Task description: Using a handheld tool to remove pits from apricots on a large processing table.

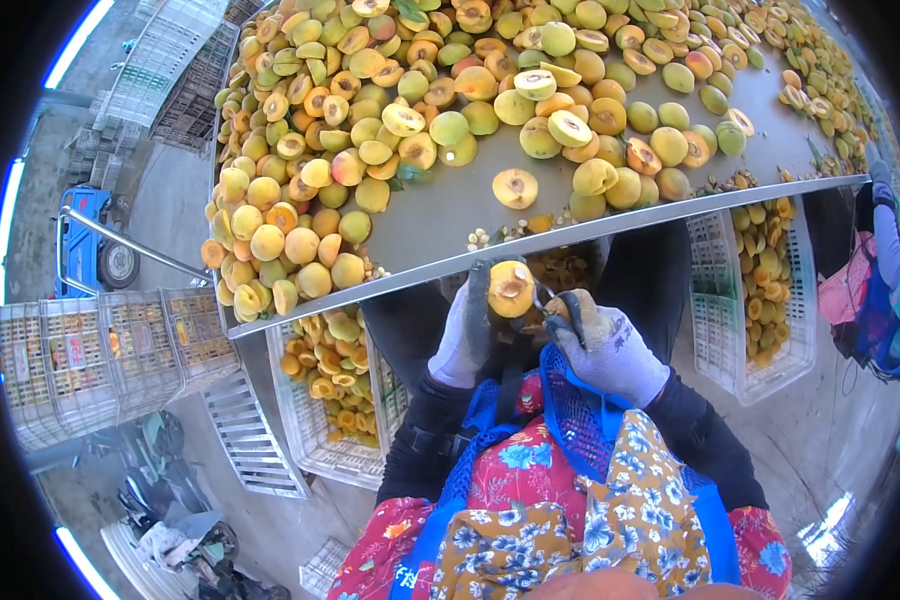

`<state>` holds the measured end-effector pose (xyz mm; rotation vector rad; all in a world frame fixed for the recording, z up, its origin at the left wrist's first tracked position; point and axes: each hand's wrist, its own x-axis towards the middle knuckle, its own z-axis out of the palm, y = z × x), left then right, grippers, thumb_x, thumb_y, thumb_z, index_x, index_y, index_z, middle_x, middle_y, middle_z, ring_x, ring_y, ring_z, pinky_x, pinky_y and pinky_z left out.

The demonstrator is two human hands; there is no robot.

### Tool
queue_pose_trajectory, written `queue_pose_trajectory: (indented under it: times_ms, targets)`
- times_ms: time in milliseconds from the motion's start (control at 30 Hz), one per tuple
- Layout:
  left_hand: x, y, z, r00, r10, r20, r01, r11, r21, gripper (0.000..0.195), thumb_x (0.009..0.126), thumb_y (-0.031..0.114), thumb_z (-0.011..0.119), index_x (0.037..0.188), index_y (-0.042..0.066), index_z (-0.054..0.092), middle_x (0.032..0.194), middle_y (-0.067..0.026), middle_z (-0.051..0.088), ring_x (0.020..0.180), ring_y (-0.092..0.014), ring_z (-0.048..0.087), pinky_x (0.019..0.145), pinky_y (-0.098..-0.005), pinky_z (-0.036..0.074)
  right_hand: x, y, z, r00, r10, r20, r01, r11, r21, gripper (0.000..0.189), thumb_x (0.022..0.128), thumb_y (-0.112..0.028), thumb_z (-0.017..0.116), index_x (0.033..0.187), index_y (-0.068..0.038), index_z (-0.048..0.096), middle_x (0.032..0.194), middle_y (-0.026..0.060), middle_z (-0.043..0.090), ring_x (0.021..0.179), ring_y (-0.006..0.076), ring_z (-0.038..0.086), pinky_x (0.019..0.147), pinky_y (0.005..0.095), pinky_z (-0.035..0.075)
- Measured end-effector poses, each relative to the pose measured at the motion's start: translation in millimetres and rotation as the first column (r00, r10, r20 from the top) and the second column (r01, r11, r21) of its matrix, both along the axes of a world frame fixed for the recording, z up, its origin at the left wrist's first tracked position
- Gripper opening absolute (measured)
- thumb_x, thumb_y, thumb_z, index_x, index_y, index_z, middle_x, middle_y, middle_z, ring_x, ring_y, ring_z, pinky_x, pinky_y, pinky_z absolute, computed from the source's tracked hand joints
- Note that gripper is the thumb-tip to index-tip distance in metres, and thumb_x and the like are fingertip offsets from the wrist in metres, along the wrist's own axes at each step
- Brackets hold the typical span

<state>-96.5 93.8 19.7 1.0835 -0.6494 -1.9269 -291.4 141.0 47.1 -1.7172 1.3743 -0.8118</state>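
My left hand [469, 326], in a light glove with dark fingers, holds a halved yellow stone fruit [511, 289] with its cut face and pit showing. My right hand [604, 345], gloved alike, grips a small metal tool [541, 296] whose curved end touches the fruit's right side. Its handle is mostly hidden by the fingers. Both hands are just in front of the metal edge of a sorting table [435, 217]. Another cut half [515, 188] lies alone on the table, cut face up. Many whole and halved fruits [300, 180] are heaped around it. Small pale kernels [478, 238] lie near the edge.
White plastic crates of halved fruit stand low at left [330, 442] and right [750, 375]. Stacked crates [112, 360] are at far left, with a blue cart [86, 240] beyond. A co-worker [881, 277] is at the far right. The table's metal rim [645, 215] crosses before me.
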Motion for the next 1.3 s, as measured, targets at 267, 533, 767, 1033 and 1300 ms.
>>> queue_pose_trajectory:
  times_ms: [267, 533, 767, 1033, 1300]
  targets:
    - [1.2, 13.5, -2.0, 0.995, -0.013, 0.100, 0.020, 0.997, -0.071, 0.047, 0.108, 0.040, 0.042, 0.126, -0.001, 0.058, 0.112, -0.0089, 0.067, 0.099, -0.015, 0.066, 0.089, -0.0271, 0.053, 6.5, -4.4, -9.0, 0.977, -0.089, -0.196, 0.080, 0.996, -0.049, 0.020, 0.093, -0.012, 0.064, 0.105, -0.001, 0.051, 0.077, 0.0199, 0.066, 0.071, 0.0385, 0.068, 0.059, 0.0436, 0.053]
    - [-7.1, 16.3, -5.6, 0.993, -0.006, 0.119, 0.023, 0.989, -0.145, 0.048, 0.108, 0.042, 0.042, 0.123, 0.000, 0.059, 0.110, -0.0084, 0.066, 0.098, -0.014, 0.065, 0.087, -0.0267, 0.052, 11.8, 3.7, -3.5, 0.970, 0.060, -0.237, -0.061, 0.998, 0.001, 0.025, 0.093, -0.014, 0.065, 0.106, 0.003, 0.052, 0.074, 0.0191, 0.066, 0.064, 0.0384, 0.067, 0.054, 0.0428, 0.052]
    - [-14.0, 22.2, -10.5, 0.940, 0.090, 0.329, 0.014, 0.954, -0.300, 0.042, 0.109, 0.035, 0.039, 0.117, 0.000, 0.062, 0.103, -0.0084, 0.067, 0.095, -0.015, 0.064, 0.086, -0.0280, 0.051, 14.3, 5.7, -7.2, 0.968, 0.102, -0.230, -0.113, 0.993, -0.036, 0.028, 0.095, -0.017, 0.062, 0.106, 0.007, 0.053, 0.071, 0.0224, 0.062, 0.061, 0.0385, 0.065, 0.052, 0.0439, 0.051]
    - [-26.2, 25.7, 0.6, 0.765, 0.298, 0.571, 0.084, 0.833, -0.547, 0.043, 0.109, 0.033, 0.036, 0.114, -0.001, 0.062, 0.096, -0.0097, 0.067, 0.088, -0.015, 0.064, 0.081, -0.0296, 0.052, 11.4, -7.0, 15.8, 0.790, -0.305, 0.531, -0.276, 0.596, 0.754, 0.031, 0.103, -0.036, 0.056, 0.100, -0.005, 0.058, 0.064, 0.0011, 0.055, 0.048, 0.0136, 0.051, 0.045, 0.0281, 0.041]
    - [-15.3, 22.5, -26.4, 0.865, 0.109, 0.490, 0.133, 0.892, -0.432, 0.047, 0.108, 0.038, 0.035, 0.114, 0.001, 0.062, 0.093, -0.0080, 0.068, 0.085, -0.015, 0.065, 0.079, -0.0285, 0.051, 10.5, -3.7, 1.6, 0.650, -0.419, 0.634, -0.453, 0.456, 0.766, 0.031, 0.103, -0.038, 0.056, 0.095, -0.008, 0.059, 0.064, -0.0036, 0.048, 0.049, 0.0043, 0.041, 0.043, 0.0211, 0.032]
